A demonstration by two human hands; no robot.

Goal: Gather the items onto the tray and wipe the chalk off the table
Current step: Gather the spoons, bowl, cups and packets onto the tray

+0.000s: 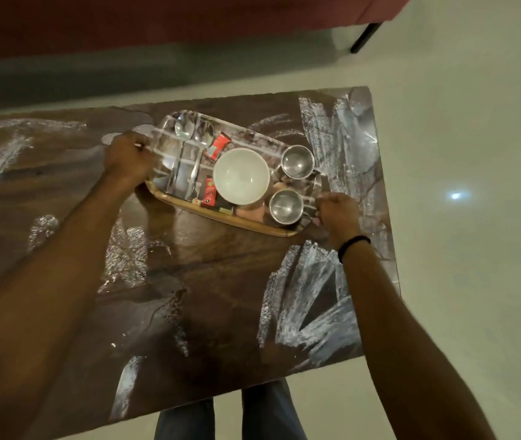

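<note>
A patterned tray (237,220) with a wooden rim lies on the dark brown table (214,281). On it stand a white bowl (241,176), two steel cups (297,161) (285,206), two spoons (186,144) and two red packets (218,146) (209,190). My left hand (127,158) grips the tray's left end. The tray's right end is held by my right hand (337,214). White chalk smears (310,300) cover the table at the right, front and left.
A dark red sofa (157,17) with a black leg (364,36) stands beyond the table. Pale floor lies to the right. My legs (230,417) show below the table's near edge.
</note>
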